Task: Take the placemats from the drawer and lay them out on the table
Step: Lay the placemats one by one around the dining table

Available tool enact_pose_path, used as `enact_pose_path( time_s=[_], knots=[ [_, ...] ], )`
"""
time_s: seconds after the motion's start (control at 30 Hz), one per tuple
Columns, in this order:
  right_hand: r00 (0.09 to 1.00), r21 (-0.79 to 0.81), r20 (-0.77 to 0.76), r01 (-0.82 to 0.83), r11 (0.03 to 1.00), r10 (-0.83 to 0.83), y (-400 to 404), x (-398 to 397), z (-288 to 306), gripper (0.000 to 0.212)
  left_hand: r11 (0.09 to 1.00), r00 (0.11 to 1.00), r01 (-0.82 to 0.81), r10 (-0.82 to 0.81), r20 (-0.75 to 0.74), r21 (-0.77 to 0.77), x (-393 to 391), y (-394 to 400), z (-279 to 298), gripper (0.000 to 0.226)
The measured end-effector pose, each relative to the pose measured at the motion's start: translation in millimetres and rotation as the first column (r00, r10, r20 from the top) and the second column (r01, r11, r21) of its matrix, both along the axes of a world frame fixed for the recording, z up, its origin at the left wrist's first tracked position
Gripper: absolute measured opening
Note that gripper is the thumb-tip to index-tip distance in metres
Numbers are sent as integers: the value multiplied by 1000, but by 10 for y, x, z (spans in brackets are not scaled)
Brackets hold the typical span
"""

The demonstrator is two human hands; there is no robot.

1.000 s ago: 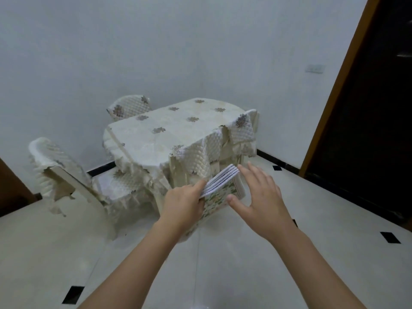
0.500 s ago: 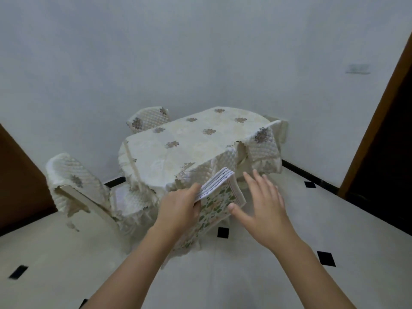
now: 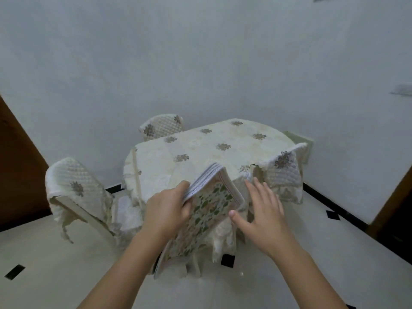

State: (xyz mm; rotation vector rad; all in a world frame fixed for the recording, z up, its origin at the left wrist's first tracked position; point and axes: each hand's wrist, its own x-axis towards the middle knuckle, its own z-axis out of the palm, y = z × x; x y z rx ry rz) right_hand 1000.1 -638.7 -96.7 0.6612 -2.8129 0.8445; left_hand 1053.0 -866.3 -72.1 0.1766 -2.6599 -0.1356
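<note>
Before table (image 3: 200,148), left hand (image 3: 166,210) grips placemats (image 3: 207,204).

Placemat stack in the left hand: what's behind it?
Behind the placemat stack held by the left hand stands the table under a flower-patterned tablecloth. The stack hides the table's near edge and the cloth hanging below it. The right hand is open beside the stack.

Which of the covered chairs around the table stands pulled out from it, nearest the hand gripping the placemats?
The chair on the left, its quilted back tilted away from the table, nearest the left hand gripping the placemats. The other two sit tucked in.
</note>
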Motion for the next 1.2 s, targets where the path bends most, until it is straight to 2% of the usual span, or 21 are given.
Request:
enact_pose_path(
  time_s=[0.1,0.23,0.43,0.6,0.77,0.93,1.2],
  knots=[
    [999,42,-24,45,998,-44,-121,-423,44,89,999,999,-5,7,-53,37,-473,-144,82,14],
    [993,92,-68,100,991,-94,-251,-943,180,87,996,989,75,-68,-131,43,-1139,-222,152,17],
    [980,39,-102,173,984,-168,-301,-1613,294,89,985,977,165,-156,-144,51,-2007,-298,255,14],
    [980,33,-92,178,983,-174,-255,-2094,232,83,989,981,143,-136,-139,45,-2532,-333,303,13],
    [994,13,-43,103,995,-103,-247,-2723,119,84,998,991,59,-57,-125,12,-2990,-378,310,13],
    [998,-2,-40,-48,999,48,-434,-3370,133,85,997,989,-77,77,-125,5,-3240,-432,416,15],
    [949,-39,-52,-314,948,312,-1135,-3806,161,81,933,914,-360,356,-194,13,-3032,-864,512,30]
  ],
)
